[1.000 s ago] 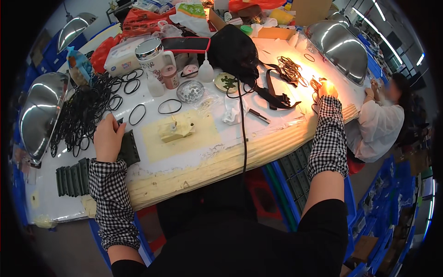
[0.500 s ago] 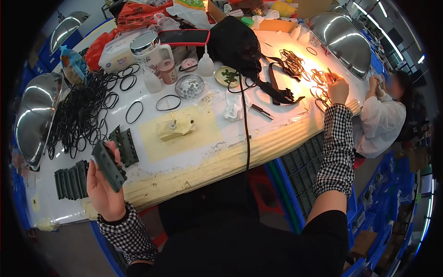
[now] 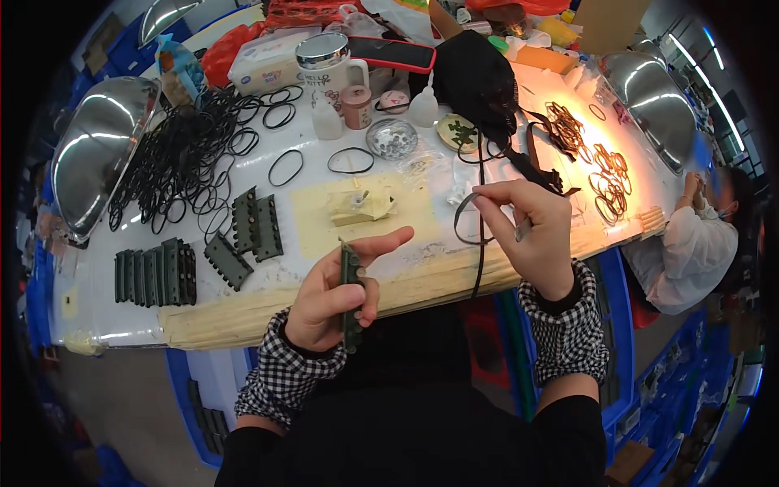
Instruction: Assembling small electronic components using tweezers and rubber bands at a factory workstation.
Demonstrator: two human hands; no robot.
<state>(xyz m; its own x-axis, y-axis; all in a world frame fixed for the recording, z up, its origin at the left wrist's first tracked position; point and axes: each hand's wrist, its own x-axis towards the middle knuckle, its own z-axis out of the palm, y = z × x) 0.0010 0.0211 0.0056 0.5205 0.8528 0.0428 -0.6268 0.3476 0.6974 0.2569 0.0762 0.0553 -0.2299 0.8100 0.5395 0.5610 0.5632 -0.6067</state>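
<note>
A narrow dark green ribbed strip (image 3: 350, 294) stands nearly upright just below the frame's centre, gripped at its middle. Right of it, a thin black rubber band (image 3: 474, 235) hangs as a loose loop, pinched at its top

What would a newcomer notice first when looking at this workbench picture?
Probably the two hands at the bench's near edge: the left hand grips a dark green ribbed strip, the right hand pinches a thin black rubber band. Next, the tangle of black bands at far left, beside a shiny metal lamp shade.
</note>
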